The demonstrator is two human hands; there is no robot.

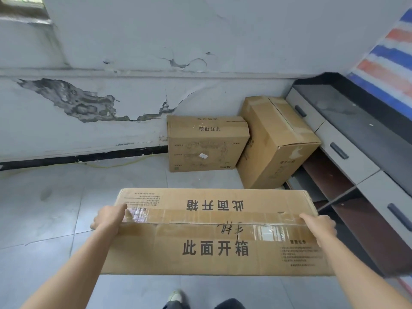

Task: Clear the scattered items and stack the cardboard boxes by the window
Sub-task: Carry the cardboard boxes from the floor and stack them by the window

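A wide, flat cardboard box (214,233) with black printed characters and a taped seam is held up off the floor in front of me. My left hand (109,218) grips its left end, thumb on top. Its right end is gripped the same way by my right hand (318,226). Two more cardboard boxes stand on the floor at the far wall: a squat one (205,146) against the wall and a taller one (278,141) leaning beside it, to its right.
A grey and black cabinet (347,139) with drawers and open shelves runs along the right. A striped blue, red and white sheet (388,63) hangs above it. A yellow cable (116,165) lies along the cracked wall's base. A window sill (24,16) shows at top left.
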